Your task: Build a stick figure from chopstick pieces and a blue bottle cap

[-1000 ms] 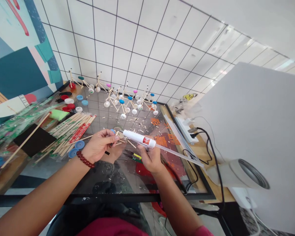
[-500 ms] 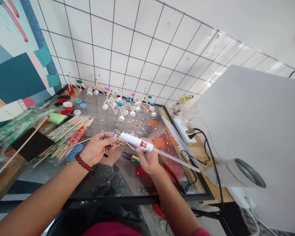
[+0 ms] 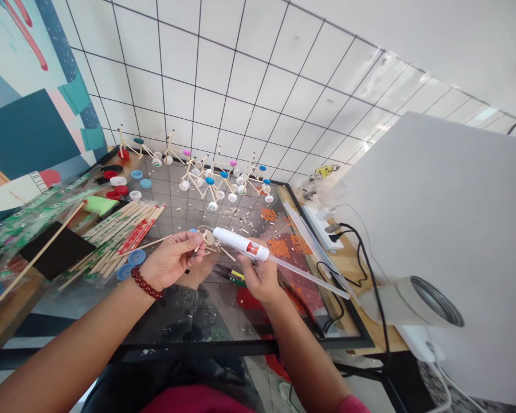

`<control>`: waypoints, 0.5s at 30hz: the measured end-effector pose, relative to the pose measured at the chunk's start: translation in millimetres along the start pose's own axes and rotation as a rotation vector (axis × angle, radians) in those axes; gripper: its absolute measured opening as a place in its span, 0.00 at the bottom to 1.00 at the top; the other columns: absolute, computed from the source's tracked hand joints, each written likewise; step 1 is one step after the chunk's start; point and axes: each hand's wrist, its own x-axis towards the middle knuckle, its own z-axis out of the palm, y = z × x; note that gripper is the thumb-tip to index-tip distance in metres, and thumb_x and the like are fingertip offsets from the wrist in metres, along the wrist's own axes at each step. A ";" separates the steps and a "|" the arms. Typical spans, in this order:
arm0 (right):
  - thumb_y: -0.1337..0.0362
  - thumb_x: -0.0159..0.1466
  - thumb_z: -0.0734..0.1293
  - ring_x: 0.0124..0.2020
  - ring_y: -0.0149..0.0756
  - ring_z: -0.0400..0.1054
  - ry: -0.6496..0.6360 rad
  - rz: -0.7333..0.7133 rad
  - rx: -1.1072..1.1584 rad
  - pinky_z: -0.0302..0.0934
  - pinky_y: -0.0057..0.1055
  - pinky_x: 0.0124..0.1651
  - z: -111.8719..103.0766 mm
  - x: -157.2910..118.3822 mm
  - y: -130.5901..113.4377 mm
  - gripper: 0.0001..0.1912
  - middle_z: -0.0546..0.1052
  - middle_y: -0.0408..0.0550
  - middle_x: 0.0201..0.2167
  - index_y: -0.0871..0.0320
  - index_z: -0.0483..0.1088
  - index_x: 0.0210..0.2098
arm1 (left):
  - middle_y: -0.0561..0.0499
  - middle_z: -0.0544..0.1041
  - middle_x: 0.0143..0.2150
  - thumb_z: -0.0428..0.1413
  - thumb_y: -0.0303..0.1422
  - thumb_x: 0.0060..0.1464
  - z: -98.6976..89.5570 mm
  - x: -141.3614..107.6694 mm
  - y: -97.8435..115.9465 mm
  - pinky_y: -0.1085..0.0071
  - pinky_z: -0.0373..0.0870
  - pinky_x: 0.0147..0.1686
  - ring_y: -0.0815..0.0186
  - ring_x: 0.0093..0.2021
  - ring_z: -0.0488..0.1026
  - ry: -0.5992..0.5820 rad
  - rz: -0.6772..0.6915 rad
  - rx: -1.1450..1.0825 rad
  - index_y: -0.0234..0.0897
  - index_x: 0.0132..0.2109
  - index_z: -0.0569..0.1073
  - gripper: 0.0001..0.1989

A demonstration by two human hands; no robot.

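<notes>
My left hand (image 3: pixel 172 259), a beaded bracelet at its wrist, pinches a short piece of wooden stick (image 3: pixel 204 235) between thumb and fingers. My right hand (image 3: pixel 261 278) is wrapped round a white hot glue gun (image 3: pixel 234 242), whose nozzle points left towards the stick. A long translucent glue stick (image 3: pixel 310 276) juts out of the gun's back end. A small gap seems to lie between nozzle and stick. Cut stick pieces (image 3: pixel 227 254) lie on the glass tabletop under the hands. Blue bottle caps (image 3: pixel 136 256) sit beside my left wrist.
Several small figures of sticks and caps (image 3: pixel 210 181) stand along the back by the grid wall. Wrapped chopsticks (image 3: pixel 120 229) and loose caps (image 3: pixel 119 180) lie at left. A power strip (image 3: pixel 322 229), black cables and a grey-white cylinder (image 3: pixel 413 301) are at right.
The glue gun's nozzle has drawn slightly right, away from my left fingers. The stick piece in my left hand has turned and shows more clearly.
</notes>
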 end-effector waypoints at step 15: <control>0.51 0.73 0.67 0.40 0.52 0.81 0.126 0.363 -0.134 0.76 0.48 0.48 -8.2 8.1 25.9 0.17 0.85 0.54 0.40 0.56 0.78 0.50 | 0.51 0.78 0.26 0.64 0.15 0.61 12.3 -5.0 5.5 0.82 0.79 0.24 0.72 0.23 0.77 0.131 -0.122 -0.110 0.31 0.33 0.80 0.11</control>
